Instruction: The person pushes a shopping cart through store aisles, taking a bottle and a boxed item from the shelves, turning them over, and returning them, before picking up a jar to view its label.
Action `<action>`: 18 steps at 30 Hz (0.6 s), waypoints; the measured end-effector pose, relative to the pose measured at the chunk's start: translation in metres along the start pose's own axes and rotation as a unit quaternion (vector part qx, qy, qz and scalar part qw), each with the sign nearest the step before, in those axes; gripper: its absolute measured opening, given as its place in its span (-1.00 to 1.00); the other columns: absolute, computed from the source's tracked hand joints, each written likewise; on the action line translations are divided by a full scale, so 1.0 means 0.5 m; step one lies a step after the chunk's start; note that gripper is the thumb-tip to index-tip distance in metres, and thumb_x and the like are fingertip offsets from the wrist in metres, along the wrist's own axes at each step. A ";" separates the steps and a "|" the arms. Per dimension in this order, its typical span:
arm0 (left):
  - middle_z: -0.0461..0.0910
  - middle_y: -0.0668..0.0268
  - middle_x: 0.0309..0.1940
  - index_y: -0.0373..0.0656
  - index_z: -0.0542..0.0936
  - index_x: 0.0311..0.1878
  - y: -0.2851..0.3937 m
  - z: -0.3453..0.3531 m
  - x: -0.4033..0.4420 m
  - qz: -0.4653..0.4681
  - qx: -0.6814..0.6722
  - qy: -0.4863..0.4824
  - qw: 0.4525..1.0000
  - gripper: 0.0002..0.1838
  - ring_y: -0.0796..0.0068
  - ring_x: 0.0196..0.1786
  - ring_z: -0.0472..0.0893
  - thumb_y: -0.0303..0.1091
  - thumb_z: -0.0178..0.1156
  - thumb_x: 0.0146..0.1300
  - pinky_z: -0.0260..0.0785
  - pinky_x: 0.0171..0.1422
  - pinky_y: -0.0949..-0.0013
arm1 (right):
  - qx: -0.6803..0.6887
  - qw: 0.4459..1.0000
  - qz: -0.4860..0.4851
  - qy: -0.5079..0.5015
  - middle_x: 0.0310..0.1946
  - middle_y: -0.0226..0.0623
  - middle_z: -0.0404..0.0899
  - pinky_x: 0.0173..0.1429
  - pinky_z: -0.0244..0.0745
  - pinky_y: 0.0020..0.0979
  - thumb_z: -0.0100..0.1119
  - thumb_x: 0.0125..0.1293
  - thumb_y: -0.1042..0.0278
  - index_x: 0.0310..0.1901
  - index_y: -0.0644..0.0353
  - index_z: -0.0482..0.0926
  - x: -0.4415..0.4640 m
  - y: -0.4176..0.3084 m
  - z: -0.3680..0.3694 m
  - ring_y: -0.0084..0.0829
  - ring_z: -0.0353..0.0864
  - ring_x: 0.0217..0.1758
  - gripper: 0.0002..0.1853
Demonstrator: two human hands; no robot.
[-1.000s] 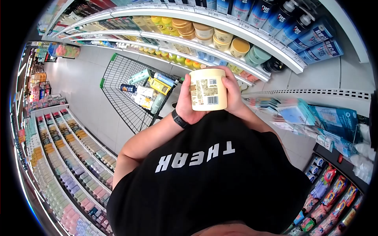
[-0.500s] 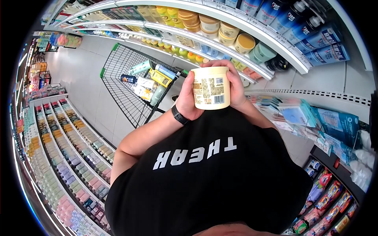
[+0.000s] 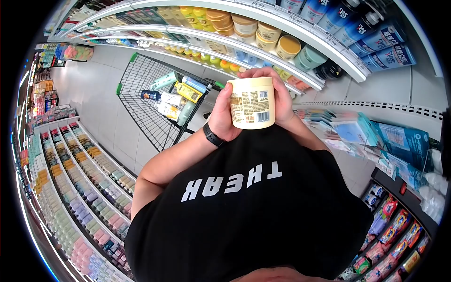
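A cream-yellow tub (image 3: 252, 103) with brown print, a barcode and a small square code is held up in front of my chest, its printed back turned to me. My left hand (image 3: 222, 116), with a black band on the wrist, wraps its left side. Round the right side and the far edge curls my right hand (image 3: 281, 97). Beyond my left forearm stands a wire shopping cart (image 3: 136, 89) with green corners. Several bottles and packs lie in it, among them a yellow pack (image 3: 188, 92) and a dark blue bottle (image 3: 150, 95).
Ahead, a white shelf (image 3: 282, 19) carries tubs such as a gold-lidded one (image 3: 288, 46), plus blue bottles (image 3: 343, 21). Tiered shelves of small bottles (image 3: 84, 197) line the left. On the right hang blue packets (image 3: 399, 141) above a rack of colourful packs (image 3: 392, 235).
The tub stays in both hands, almost still, its label facing me as before. The cart and shelves have shifted slightly left in view.
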State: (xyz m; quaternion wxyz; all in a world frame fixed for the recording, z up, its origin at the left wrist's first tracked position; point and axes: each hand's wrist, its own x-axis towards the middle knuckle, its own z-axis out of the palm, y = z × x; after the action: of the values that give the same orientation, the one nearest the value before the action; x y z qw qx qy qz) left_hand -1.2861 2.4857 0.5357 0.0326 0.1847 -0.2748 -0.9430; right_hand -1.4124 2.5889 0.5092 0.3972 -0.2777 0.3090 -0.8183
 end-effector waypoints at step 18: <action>0.54 0.06 0.36 -0.21 0.34 0.52 -0.001 -0.006 -0.001 0.004 0.014 -0.013 1.000 -0.12 0.12 0.35 0.61 0.40 -0.22 0.51 0.50 0.43 0.06 | -0.007 1.000 -0.014 -0.027 0.23 0.11 0.50 0.55 0.33 -0.01 -0.34 0.64 0.03 0.07 0.32 0.43 0.003 0.001 -0.011 -0.01 0.45 0.45 -0.52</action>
State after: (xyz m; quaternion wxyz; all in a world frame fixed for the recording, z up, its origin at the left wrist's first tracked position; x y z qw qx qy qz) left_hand -1.2843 2.4846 0.5332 0.0307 0.1722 -0.2893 -0.9411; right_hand -1.4168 2.5890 0.5058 0.3923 -0.3069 0.2999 -0.8136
